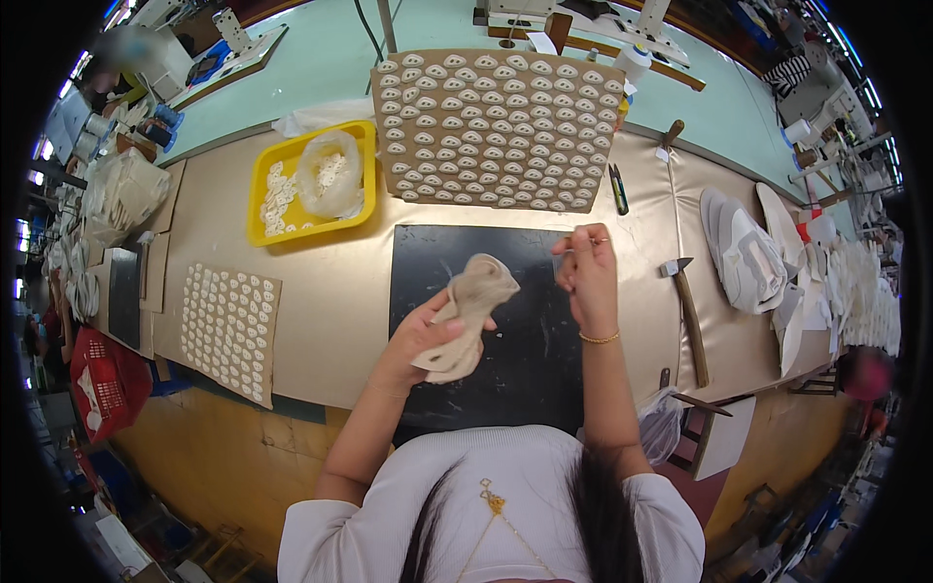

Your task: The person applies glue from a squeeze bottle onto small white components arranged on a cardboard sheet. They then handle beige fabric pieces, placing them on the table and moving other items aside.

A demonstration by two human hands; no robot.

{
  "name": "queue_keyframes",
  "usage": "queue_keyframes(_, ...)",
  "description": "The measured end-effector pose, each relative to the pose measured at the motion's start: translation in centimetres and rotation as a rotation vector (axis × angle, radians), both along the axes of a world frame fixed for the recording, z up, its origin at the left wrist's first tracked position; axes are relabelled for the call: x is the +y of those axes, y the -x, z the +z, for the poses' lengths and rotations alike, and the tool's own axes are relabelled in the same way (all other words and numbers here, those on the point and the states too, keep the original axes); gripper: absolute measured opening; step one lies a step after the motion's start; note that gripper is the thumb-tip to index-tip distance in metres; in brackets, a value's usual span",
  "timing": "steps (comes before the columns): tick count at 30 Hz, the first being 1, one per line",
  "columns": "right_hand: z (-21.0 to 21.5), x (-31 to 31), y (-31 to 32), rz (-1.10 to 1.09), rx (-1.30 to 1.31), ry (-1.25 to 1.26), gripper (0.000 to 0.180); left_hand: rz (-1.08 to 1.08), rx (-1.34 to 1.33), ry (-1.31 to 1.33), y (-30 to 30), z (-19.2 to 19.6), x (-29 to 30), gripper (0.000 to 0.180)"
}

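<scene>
My left hand (420,340) is closed around a beige fabric shoe piece (476,291), which looks like several layers with cut-out openings. The piece is tilted above a black mat (525,389) in front of me. To its right my right hand (589,277) is raised over the mat's far right edge, fingers curled and pinched together. Whatever lies between those fingertips is too small and blurred to make out. Beyond the mat a brown board (586,206) carries rows of small white rounded patches.
On the left stand a yellow tray (370,165) with loose patches and a plastic bag (316,189), and a smaller patch-covered board (275,335). A hammer (689,321), thread snips (618,190) and stacked white shoe pieces (743,255) lie to the right. Sewing machines (233,34) stand at the back.
</scene>
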State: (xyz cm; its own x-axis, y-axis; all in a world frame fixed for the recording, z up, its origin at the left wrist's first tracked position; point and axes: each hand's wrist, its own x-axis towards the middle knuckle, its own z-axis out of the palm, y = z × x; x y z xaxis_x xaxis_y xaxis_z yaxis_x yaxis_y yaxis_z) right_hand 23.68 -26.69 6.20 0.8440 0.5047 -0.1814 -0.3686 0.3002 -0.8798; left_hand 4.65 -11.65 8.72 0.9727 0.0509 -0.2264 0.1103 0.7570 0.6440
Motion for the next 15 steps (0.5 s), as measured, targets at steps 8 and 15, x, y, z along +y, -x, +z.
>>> queue_keyframes(8,-3.4,-9.6,-4.6,-0.372,-0.886,1.028,0.017,0.054,0.021,0.197,0.0,-1.2,-0.4,0.050)
queue_keyframes(15,-1.4,-10.5,-6.7,-0.380,-0.616,1.128,0.021,-0.021,-0.019,0.312,-0.4,-2.3,-0.4,0.048)
